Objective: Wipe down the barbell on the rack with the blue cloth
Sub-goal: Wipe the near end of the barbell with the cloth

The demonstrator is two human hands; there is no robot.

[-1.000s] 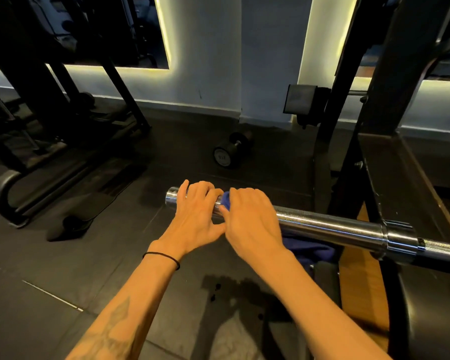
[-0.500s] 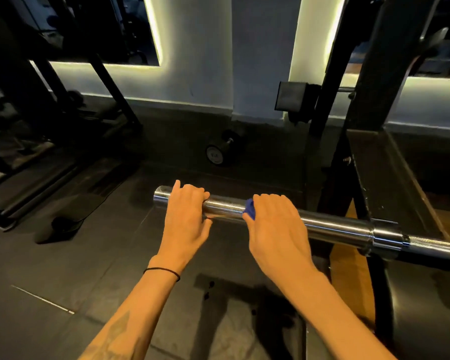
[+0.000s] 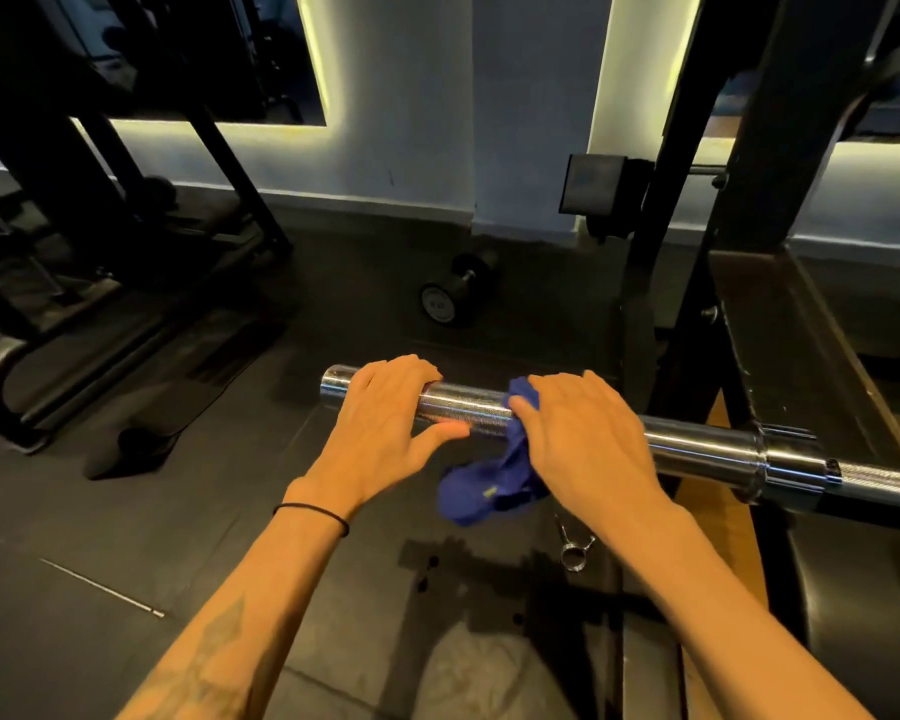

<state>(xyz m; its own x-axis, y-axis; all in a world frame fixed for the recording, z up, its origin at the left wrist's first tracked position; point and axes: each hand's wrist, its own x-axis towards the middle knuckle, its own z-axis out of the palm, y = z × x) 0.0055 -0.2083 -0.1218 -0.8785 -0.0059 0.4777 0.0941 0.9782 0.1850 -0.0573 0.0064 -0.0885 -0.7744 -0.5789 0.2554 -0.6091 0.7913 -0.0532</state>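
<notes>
- Barbell [image 3: 697, 449]: chrome, lying across rack [image 3: 780, 210].
- Left hand [image 3: 385, 428]: curled over sleeve end.
- Right hand [image 3: 583, 439]: clutching cloth [image 3: 489, 491] against bar; cloth's tail hangs below.

No legible text anywhere. Round end face of black dumbbell [image 3: 439, 305] on floor, beyond hands [image 3: 380, 423], carries pale marking, likely weight number: too blurred to read. Small yellowish tag or mark on hanging fold of blue cloth [image 3: 489, 488], just below and between hands: too small to make out. Chrome barbell sleeve [image 3: 468, 405] under hands shows no stamp or brand.
</notes>
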